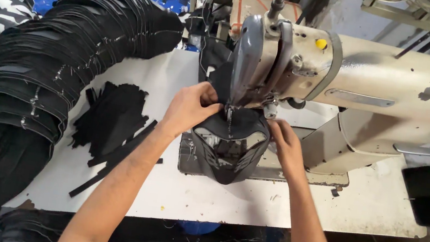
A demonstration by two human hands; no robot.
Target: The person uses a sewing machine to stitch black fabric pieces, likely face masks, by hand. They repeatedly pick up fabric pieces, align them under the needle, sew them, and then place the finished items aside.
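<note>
Nearest me, my left hand (190,107) and right hand (282,141) both pinch the black shoe upper (229,146), holding it under the needle of the cream sewing machine (382,98). Its seam looks partly run. Farther left, a long chained stack of black pieces (40,77) suggests many are already stitched.

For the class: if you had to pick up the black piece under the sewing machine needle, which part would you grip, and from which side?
Probably the free rounded end of the black piece, from the near table edge: it hangs clear of the sewing machine, while both hands crowd its far end.
</note>
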